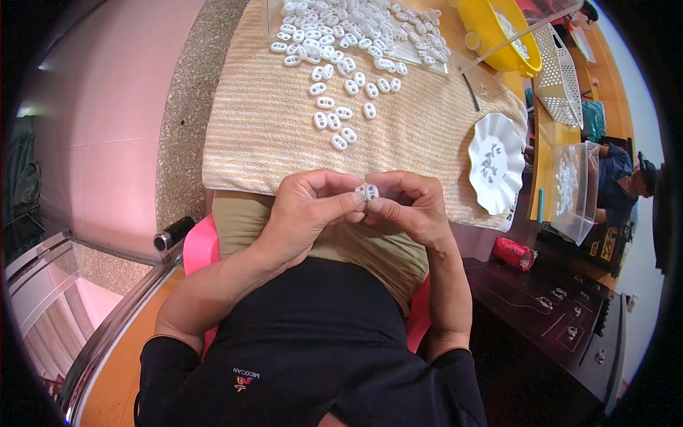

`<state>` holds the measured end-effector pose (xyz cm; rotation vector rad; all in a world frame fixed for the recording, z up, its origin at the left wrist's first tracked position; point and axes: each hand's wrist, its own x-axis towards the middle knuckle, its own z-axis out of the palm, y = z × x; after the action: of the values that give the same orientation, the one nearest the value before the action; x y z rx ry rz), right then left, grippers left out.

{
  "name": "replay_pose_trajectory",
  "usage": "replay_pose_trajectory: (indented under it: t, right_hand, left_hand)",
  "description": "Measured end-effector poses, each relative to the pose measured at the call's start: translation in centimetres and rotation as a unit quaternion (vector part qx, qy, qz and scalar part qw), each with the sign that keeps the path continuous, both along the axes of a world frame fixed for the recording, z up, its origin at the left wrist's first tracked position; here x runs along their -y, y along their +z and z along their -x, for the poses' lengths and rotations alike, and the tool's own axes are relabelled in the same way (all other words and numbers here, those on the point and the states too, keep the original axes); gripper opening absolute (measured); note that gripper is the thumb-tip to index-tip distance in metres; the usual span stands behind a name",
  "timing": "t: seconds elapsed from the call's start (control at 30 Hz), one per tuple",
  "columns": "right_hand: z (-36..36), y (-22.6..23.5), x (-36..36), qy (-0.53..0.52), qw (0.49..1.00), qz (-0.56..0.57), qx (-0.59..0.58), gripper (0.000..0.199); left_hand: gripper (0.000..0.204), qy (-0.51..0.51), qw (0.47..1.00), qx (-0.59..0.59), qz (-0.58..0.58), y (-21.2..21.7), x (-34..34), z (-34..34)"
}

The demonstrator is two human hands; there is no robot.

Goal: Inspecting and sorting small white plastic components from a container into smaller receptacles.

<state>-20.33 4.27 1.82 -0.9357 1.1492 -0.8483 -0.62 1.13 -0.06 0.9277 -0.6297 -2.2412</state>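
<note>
At the centre of the frame, the left hand and the right hand meet around a small white piece with dark holes — thumb and fingers of each hand are pinched on it. It is near the lower edge of a striped towel. Similar loose pieces are scattered above, leading to a dense heap at the top of the frame. Right of centre, a wavy white dish holds small grey bits. A yellow basin with white contents sits at the upper right — a perforated basket just beside it.
</note>
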Motion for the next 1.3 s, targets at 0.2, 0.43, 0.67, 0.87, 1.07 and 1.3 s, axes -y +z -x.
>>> replay_pose_trajectory:
  t: [0.2, 0.43, 0.67, 0.87, 1.07, 1.3]
  right_hand:
    - [0.0, 0.0, 0.0, 0.0, 1.0, -0.006, 0.0, 0.029]
    - [-0.03, -0.27, -0.04, -0.004, 1.0, -0.006, 0.011, 0.029]
    - [-0.03, -0.43, -0.05, -0.002, 1.0, -0.009, 0.009, 0.026]
    - [-0.13, -0.4, 0.1, -0.008, 0.999, -0.009, 0.029, 0.025]
    - [-0.19, -0.72, 0.14, -0.014, 0.999, -0.002, 0.036, 0.024]
    - [-0.1, -0.82, 0.12, -0.017, 0.999, 0.0, 0.041, 0.025]
  left_hand:
    - [0.019, -0.009, 1.0, -0.005, -0.002, 0.56, 0.13, -0.01]
    - [0.02, -0.013, 1.0, -0.006, -0.006, 0.58, 0.13, -0.02]
    - [0.02, -0.011, 1.0, -0.006, -0.01, 0.17, -0.04, -0.02]
    - [0.02, -0.004, 1.0, -0.017, -0.026, 0.1, -0.1, -0.05]
    - [0.022, 0.003, 0.999, -0.017, -0.031, 0.59, -0.06, -0.02]
    - [0.022, 0.004, 0.999, -0.023, -0.03, 0.71, -0.04, -0.07]
